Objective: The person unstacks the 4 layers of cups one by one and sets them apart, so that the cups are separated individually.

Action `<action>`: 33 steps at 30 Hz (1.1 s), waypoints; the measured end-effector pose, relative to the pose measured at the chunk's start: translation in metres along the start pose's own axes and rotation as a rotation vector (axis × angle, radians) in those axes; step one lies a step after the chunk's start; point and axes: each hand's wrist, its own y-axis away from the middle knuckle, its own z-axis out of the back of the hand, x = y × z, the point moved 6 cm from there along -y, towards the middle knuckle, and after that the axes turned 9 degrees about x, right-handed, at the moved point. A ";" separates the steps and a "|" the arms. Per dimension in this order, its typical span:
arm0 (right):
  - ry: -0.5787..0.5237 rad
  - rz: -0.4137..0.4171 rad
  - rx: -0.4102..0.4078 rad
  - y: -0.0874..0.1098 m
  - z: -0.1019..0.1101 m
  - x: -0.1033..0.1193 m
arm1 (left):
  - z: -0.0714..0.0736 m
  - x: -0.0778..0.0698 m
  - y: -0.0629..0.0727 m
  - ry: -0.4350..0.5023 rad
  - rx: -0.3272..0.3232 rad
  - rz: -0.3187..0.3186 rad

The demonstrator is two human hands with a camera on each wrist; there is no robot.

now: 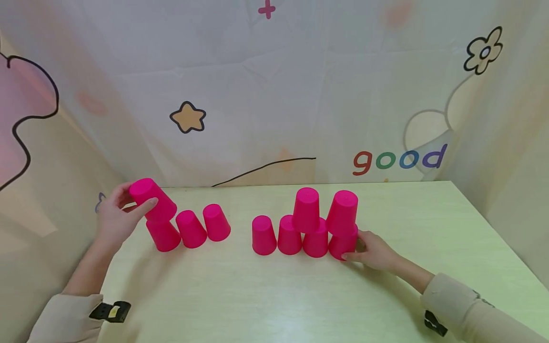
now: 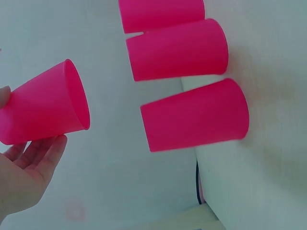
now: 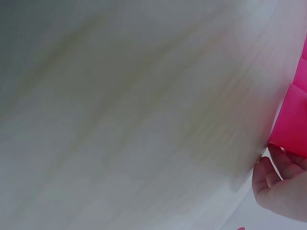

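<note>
My left hand (image 1: 117, 214) grips an upside-down pink cup (image 1: 152, 199), tilted, with the thumb in front and the fingers behind. In the left wrist view this cup (image 2: 45, 105) hangs apart from a row of three upturned cups, its mouth toward the table. The row's leftmost cup (image 1: 164, 236) appears just below it in the head view. My right hand (image 1: 373, 250) holds the lower part of the rightmost cup (image 1: 343, 245) in another row, thumb at its front and fingers at its right side. Above that one stands a second-level cup (image 1: 342, 212).
Left of it, another upper cup (image 1: 306, 209) rests across two lower cups. The row's left-end cup (image 1: 264, 236) has nothing on top. A pale table (image 1: 257, 300) carries both groups, with a printed curtain (image 1: 266, 105) behind.
</note>
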 end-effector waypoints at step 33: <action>0.009 0.017 0.000 0.001 -0.001 -0.001 | 0.037 0.117 0.012 -0.094 -0.002 0.255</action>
